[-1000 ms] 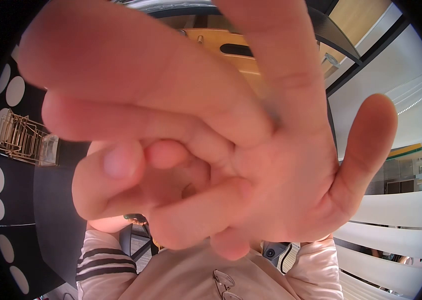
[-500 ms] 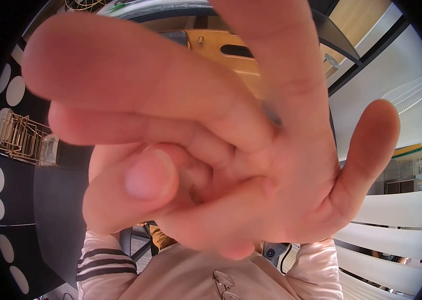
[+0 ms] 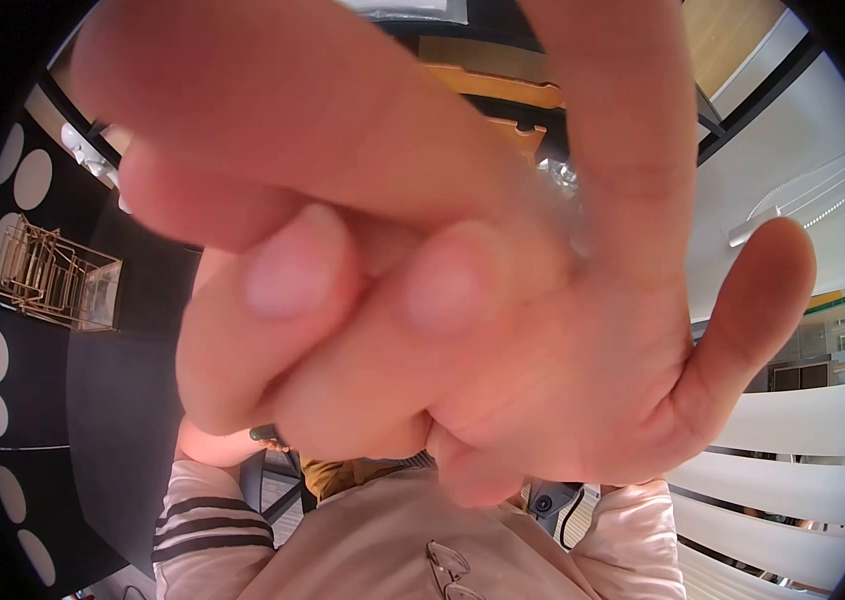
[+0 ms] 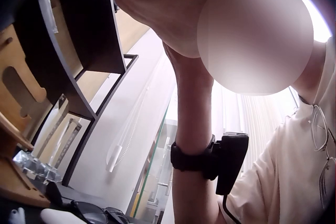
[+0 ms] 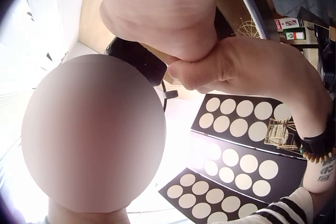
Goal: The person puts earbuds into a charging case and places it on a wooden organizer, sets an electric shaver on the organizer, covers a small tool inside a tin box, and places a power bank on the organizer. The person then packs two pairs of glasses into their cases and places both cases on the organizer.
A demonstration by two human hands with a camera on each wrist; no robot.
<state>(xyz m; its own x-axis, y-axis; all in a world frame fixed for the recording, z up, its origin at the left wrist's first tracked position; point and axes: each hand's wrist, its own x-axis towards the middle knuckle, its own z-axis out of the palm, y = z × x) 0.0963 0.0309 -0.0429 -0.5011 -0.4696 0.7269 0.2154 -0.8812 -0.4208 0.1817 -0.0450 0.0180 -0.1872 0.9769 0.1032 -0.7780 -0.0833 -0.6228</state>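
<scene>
Close before the head camera, the right hand [image 3: 583,340] shows its palm, with thumb out to the right, one finger upward and two extended left. The left hand [image 3: 323,350] comes from the lower left, curled against it; two fingertips with nails show near the bases of the left-pointing fingers. Exact contact there is partly hidden. From the right wrist, the left hand [image 5: 241,69] appears bent around the far side of the right hand [image 5: 157,14]. A black wrist camera sits on the right forearm [image 4: 194,113] in the left wrist view. No object shows in either hand.
A wire-frame ornament [image 3: 48,270] stands on the dark surface [image 3: 133,380] at left. Behind the hands are wooden pieces [image 3: 493,85] and a dark shelf frame [image 4: 81,98]. Sunglasses [image 4: 92,211] lie low in the left wrist view. Glasses [image 3: 448,560] hang on the shirt.
The left finger that lay across the right palm has lifted and bent, its nail now toward the camera. The right hand's upward finger has shifted slightly right, and the background behind the hands has shifted.
</scene>
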